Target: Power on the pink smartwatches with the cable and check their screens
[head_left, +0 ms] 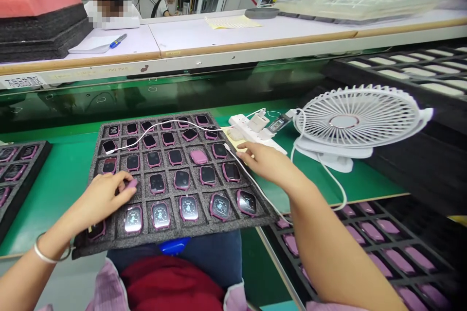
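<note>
Pink watch body [130,184] sits pinched betw. thumb and fingertips of the left hand [104,197], just above a slot in the 2nd row from the front, left side of the grey foam tray [146,237]. The tray rests partly on the person's lap, partly on the green table [65,180], tilted toward the body, prob. so every slot is in easy reach. Each slot keeps one watch apart from its neighbours, screen up. Front-row screens are lit, but the text on them is too small to read. One pink piece [199,156] lies back up, mid-tray.

Right hand [264,161] lies at the tray's right edge, fingers stretched fwd and close together over a white cable [164,123]; can't tell if it actually grips the cable. The cable loops across the back rows to a watch at the far left.

Behind the right hand: white power strip [248,129] w/ plugs, then a white desk fan [350,119] tipped face up. More trays sit at left [22,165] and lower right [383,248], the latter w/ pink pieces back up. A white shelf label [22,81] carries characters, too blurred to read. Silver bangle [45,255] on left wrist
</note>
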### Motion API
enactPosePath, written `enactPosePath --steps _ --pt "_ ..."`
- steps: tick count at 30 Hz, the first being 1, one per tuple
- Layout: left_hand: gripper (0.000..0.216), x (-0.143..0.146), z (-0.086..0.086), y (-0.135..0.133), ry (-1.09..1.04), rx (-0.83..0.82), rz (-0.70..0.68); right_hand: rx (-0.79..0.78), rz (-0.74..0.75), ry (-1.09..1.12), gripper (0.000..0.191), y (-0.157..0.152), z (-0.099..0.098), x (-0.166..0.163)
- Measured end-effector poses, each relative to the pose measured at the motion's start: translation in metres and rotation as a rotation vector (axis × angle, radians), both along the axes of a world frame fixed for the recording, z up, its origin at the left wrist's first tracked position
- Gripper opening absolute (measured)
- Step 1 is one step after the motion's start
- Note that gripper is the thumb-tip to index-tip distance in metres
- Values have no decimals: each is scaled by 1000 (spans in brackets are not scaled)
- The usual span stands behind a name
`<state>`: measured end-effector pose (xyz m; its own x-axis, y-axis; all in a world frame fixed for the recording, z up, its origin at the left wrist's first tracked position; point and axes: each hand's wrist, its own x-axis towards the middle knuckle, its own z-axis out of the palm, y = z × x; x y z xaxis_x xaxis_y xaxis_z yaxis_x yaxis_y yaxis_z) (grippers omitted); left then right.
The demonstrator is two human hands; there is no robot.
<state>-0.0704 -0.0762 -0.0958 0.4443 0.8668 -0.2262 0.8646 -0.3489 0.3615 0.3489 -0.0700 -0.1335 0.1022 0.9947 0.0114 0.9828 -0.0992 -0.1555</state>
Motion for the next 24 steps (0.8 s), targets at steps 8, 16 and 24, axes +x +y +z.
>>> enactPosePath --steps 8,16,24 --pt "45 20 11 -13 344 188 -70 14 18 191 42 -23 -6 -2" --pt "39 17 18 67 403 409 109 68 -32 313 19 -45 -6 -2" --pt "38 14 6 98 365 445 139 272 -314 112 23 -60 -28 32"
